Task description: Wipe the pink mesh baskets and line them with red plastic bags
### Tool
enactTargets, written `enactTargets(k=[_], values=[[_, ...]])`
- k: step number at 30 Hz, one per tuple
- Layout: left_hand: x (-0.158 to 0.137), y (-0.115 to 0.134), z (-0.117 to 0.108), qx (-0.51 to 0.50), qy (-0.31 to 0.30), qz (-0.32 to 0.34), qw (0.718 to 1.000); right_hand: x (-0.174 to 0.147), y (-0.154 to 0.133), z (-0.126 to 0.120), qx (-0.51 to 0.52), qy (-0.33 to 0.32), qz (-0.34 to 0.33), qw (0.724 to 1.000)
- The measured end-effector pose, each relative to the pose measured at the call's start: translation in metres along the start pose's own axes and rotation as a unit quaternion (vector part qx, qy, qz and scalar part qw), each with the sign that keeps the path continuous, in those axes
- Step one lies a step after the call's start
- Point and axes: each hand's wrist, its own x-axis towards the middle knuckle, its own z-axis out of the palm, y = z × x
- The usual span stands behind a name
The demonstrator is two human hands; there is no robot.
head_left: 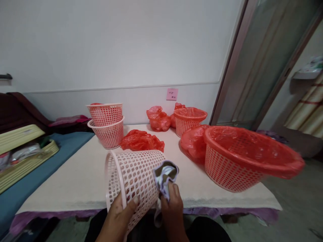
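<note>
A pale pink plastic basket (pixel 141 171) with a holed wall lies tilted on its side at the table's near edge, its mouth facing left. My left hand (pixel 122 213) grips its rim, thumb on the outer wall and the other fingers inside. In my right hand (pixel 173 203) is a bunched cloth (pixel 165 178), white and brown with a lilac edge. The cloth lies against the basket's wall near its base. Behind the basket lies a crumpled red plastic bag (pixel 142 140).
Two stacked pink baskets (pixel 108 134) stand at the back left. Red-lined baskets, one small (pixel 188 124) and one large (pixel 234 168), occupy the right side. More red bags (pixel 158 119) lie near the wall. A pink note (pixel 172 94) is on the wall; an open yellowish case (pixel 27 158) sits far left.
</note>
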Motion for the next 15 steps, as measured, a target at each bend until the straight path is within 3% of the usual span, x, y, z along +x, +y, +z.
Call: enactTargets(k=[2, 4, 6, 9, 12, 15], values=[[-0.002, -0.006, -0.005, 0.041, 0.008, 0.008, 0.999, 0.009, 0.011, -0.004, 0.006, -0.006, 0.075, 0.997], [-0.004, -0.009, -0.008, 0.086, -0.031, 0.017, 0.996, 0.011, 0.001, -0.01, 0.019, -0.019, 0.083, 0.996], [-0.005, -0.009, -0.011, 0.125, -0.102, 0.027, 0.987, 0.006, -0.027, -0.016, 0.028, -0.044, 0.003, 0.999], [-0.005, -0.006, -0.018, 0.175, -0.176, 0.049, 0.967, -0.001, -0.073, -0.022, 0.051, -0.111, -0.153, 0.981], [-0.007, -0.001, -0.028, 0.256, -0.191, 0.034, 0.947, 0.004, -0.087, -0.024, 0.039, -0.13, -0.175, 0.975], [-0.016, 0.0, -0.037, 0.287, -0.183, 0.005, 0.94, 0.024, -0.061, -0.028, -0.007, -0.104, -0.124, 0.987]])
